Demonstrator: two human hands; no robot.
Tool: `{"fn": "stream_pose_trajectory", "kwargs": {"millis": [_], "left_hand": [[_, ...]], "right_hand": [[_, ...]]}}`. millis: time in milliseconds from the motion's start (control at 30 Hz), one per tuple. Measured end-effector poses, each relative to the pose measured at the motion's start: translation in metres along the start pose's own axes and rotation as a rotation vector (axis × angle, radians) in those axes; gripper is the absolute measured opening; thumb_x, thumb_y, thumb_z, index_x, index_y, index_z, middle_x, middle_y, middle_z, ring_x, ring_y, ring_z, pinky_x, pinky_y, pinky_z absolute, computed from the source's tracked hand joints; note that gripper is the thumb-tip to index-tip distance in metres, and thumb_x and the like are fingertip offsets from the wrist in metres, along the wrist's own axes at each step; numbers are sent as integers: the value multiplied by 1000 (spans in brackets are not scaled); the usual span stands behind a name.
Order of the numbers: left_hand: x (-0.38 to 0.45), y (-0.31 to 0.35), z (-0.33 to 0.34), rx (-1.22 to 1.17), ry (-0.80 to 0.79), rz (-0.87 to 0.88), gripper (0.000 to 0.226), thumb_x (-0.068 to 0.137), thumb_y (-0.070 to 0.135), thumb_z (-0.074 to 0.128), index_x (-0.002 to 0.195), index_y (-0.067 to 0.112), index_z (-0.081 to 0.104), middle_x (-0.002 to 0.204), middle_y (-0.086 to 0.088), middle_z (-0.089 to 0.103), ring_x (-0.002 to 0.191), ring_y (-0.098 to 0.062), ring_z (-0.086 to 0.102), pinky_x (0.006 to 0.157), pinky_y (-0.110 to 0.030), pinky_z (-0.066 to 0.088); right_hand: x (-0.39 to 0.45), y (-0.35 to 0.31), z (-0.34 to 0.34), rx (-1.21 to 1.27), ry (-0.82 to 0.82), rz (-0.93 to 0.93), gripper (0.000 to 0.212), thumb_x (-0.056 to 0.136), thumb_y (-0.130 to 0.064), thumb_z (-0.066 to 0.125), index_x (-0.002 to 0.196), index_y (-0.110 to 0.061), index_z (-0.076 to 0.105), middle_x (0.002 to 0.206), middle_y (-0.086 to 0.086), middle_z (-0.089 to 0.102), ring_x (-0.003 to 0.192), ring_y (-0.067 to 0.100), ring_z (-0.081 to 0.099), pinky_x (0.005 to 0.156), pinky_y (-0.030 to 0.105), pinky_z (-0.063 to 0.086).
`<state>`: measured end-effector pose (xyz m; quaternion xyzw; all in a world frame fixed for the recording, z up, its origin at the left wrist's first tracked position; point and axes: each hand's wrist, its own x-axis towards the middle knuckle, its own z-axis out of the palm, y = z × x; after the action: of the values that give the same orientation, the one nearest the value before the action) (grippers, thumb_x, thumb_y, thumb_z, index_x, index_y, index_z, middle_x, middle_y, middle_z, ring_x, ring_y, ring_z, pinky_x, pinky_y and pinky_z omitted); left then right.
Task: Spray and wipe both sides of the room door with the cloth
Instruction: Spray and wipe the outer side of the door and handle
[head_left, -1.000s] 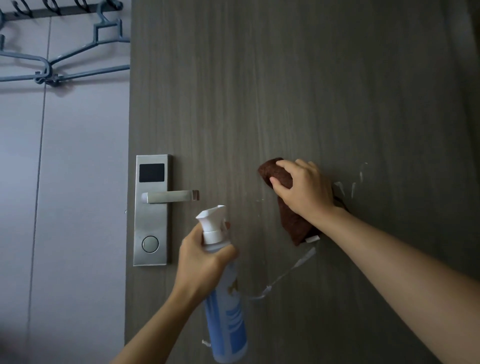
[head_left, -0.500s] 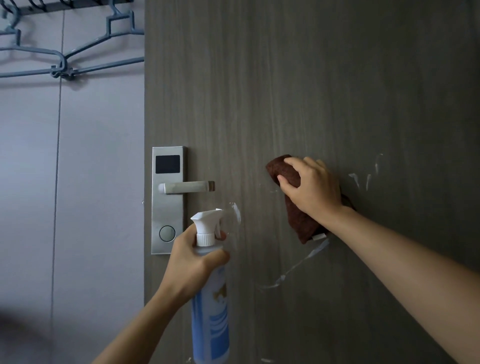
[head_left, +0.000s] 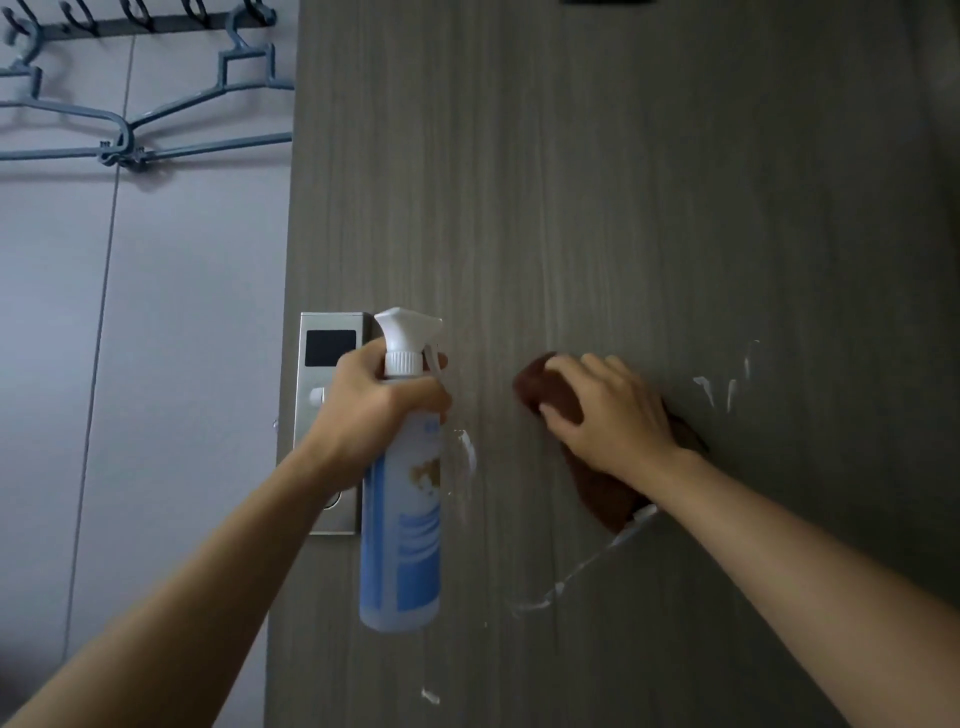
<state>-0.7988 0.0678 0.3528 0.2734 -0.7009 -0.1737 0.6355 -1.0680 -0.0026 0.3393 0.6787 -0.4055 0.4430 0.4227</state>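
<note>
**Spray bottle up at lock, cloth flat on door**

L hand (head_left: 382, 410) is wrapped round the neck of the spray bottle (head_left: 402, 514), fingers curled tight just under the white trigger head, one fingertip showing past the trigger on the far side. Bottle hangs upright below the fist: clear/white body w/ blue label, base well below the wrist. Nozzle points to the R, toward the door face.

R hand (head_left: 610, 415) lies on the brown cloth (head_left: 602, 483), fingers spread & only lightly bent, palm pressing it against the door (head_left: 597, 208). Cloth bunches out ahead of the fingertips to the upper L and trails down under the wrist to a lower end w/ a small white tag. Can't tell whether the thumb tucks under the fabric.

Door is grey wood-grain, fills most of the view. White foam streaks (head_left: 724, 389) sit just R of the R hand; a longer thin streak (head_left: 566, 584) runs down-L from below the cloth's tag end. Another smear (head_left: 467, 452) sits just R of the bottle, btwn the two hands. Small fleck (head_left: 430, 696) lower down, below the bottle base.

Behind the L hand: metal lock plate (head_left: 327, 332) w/ dark reader window on top; handle mostly hidden by fist & bottle. Beyond the door edge, L of the L arm, a pale wall (head_left: 156, 364) w/ grey hangers (head_left: 156, 130) on a hook rail (head_left: 130, 23) up high.
</note>
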Motion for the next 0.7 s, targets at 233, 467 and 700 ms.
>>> {"fn": "stream_pose_trajectory", "kwargs": {"millis": [233, 467, 700], "left_hand": [[16, 8, -2, 38, 1, -83, 45, 56, 12, 75, 96, -8, 69, 99, -30, 72, 66, -29, 70, 68, -47, 64], [13, 9, -6, 25, -21, -148, 50, 58, 11, 75, 101, -13, 67, 101, -33, 71, 67, -34, 70, 70, -49, 63], [5, 4, -7, 120, -40, -44, 33, 58, 11, 75, 88, -2, 69, 90, -23, 75, 68, -29, 70, 70, -53, 63]], "right_hand": [[-11, 10, 12, -127, 8, -252, 41, 84, -42, 74, 118, -19, 67, 92, 2, 62, 82, 29, 59, 66, 39, 48], [25, -5, 15, -72, 133, -37, 41, 90, -39, 70, 124, -17, 64, 99, 7, 64, 88, 33, 60, 71, 42, 51], [14, -1, 16, -115, 86, -226, 44, 82, -37, 78, 120, -18, 68, 91, 3, 62, 80, 29, 57, 67, 37, 45]]}}
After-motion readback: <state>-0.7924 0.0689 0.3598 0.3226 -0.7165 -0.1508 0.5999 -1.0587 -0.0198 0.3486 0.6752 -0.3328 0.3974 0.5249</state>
